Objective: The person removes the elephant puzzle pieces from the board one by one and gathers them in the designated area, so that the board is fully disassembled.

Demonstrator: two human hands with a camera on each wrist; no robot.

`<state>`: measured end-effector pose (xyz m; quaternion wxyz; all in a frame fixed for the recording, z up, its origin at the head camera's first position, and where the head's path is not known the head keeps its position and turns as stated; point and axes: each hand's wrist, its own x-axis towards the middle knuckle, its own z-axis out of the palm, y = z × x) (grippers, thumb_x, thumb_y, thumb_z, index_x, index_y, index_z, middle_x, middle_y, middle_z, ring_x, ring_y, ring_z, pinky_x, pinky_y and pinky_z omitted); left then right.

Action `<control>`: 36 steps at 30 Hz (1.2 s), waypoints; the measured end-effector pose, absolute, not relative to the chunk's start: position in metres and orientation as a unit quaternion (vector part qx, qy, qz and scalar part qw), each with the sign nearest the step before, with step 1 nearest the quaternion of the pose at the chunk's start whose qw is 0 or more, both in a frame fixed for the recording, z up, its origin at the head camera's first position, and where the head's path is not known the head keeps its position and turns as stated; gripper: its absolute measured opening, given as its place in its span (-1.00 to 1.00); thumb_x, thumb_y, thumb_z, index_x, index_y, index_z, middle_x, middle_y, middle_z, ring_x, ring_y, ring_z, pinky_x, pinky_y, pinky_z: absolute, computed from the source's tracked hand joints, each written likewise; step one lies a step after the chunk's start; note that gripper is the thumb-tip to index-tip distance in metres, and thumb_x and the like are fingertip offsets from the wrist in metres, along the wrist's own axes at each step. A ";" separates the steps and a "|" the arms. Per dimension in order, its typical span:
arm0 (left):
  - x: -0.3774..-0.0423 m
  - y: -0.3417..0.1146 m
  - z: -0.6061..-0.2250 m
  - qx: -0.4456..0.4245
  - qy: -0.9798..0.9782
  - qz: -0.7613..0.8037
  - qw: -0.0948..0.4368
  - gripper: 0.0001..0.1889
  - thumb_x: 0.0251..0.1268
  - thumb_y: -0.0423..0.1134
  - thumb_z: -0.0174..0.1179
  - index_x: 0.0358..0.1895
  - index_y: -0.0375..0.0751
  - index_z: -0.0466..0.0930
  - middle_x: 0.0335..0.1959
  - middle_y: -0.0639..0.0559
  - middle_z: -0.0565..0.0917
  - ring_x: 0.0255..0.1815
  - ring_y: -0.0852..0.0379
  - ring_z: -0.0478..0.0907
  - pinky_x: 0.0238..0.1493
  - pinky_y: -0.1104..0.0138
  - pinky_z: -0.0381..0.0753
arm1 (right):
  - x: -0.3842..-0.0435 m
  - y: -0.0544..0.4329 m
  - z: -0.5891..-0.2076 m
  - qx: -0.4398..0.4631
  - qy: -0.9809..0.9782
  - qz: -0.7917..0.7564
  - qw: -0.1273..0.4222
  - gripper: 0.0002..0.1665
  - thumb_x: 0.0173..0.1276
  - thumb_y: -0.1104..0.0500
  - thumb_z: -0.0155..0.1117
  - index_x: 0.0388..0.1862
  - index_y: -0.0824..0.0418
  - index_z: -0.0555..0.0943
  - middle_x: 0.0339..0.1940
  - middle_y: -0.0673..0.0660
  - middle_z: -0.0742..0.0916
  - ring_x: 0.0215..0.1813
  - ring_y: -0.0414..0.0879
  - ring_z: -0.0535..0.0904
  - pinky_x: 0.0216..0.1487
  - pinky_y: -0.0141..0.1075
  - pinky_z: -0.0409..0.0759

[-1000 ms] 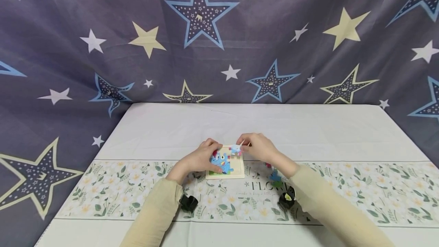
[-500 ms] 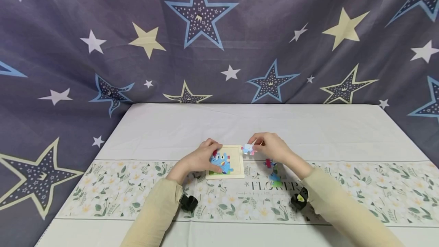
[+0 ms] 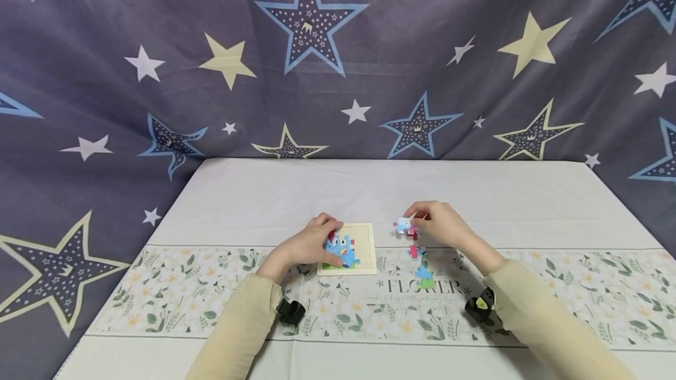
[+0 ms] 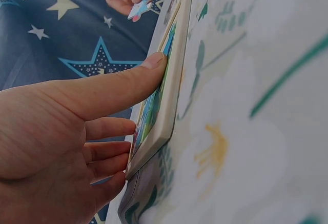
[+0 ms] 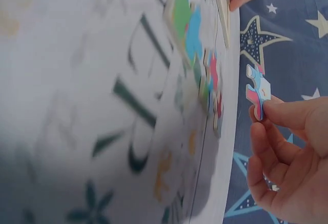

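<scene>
Two hands work above a desk point(image 3: 475, 198): the left hand point(image 3: 305, 243) grips a wooden tray point(image 3: 345, 272), thumb over its face and fingers at its rim, while the right hand point(image 3: 442, 226) pinches a white-and-blue puzzle piece point(image 3: 404, 223) between thumb and fingertips. In the head view the piece hangs near the tray, between 2 and 3 o'clock from its middle; the right wrist view shows it raised off the desk. Loose pieces lie at about 5 to 6 o'clock from it: a red piece point(image 5: 219, 106), a pink piece point(image 3: 413, 251) and a blue-and-green piece point(image 3: 424, 276).

Handling, as judged: the pinch is best kept light and near one end, leaving the knobs in sight. Any lowering calls for a flat face and clearance from the loose pieces, which a knob could nudge. The left hand serves well at the tray's 9 o'clock side, with the bare 3 o'clock half unobstructed.

Orientation: in the head view the long axis of the held piece runs roughly from 9 to 3 o'clock, its free end pointing to 9, toward the tray. In the right wrist view the same axis stands near 12 to 6, free end at 12. The tray looks nearly square, without a clear long axis.
</scene>
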<state>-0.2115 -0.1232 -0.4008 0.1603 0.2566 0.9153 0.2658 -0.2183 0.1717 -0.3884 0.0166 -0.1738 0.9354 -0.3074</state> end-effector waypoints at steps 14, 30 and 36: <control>-0.212 -0.124 -0.401 0.260 0.914 0.270 0.158 -0.14 -0.08 -0.08 0.40 0.33 -0.26 0.20 0.24 -0.08 0.22 0.22 -0.03 0.16 0.18 0.13 0.28 | -0.221 0.196 -0.390 -0.167 0.940 -0.299 0.015 -0.83 0.25 0.24 0.16 -0.20 0.15 0.64 -0.46 0.01 0.70 -0.41 -0.19 0.55 -0.26 -0.20 0.48; -0.213 -0.124 -0.402 0.258 0.914 0.267 0.162 -0.13 -0.08 -0.06 0.40 0.33 -0.23 0.19 0.25 -0.06 0.21 0.23 -0.02 0.15 0.20 0.13 0.27 | -0.222 0.217 -0.389 -0.149 0.944 -0.295 0.019 -0.82 0.25 0.27 0.15 -0.20 0.20 0.64 -0.46 0.03 0.66 -0.40 -0.14 0.56 -0.31 -0.21 0.47; -0.214 -0.124 -0.403 0.260 0.913 0.269 0.163 -0.13 -0.09 -0.07 0.40 0.33 -0.24 0.20 0.24 -0.07 0.21 0.23 -0.02 0.15 0.21 0.13 0.26 | -0.221 0.224 -0.390 -0.147 0.944 -0.295 0.030 -0.82 0.26 0.28 0.13 -0.20 0.21 0.63 -0.46 0.04 0.67 -0.40 -0.11 0.57 -0.37 -0.27 0.44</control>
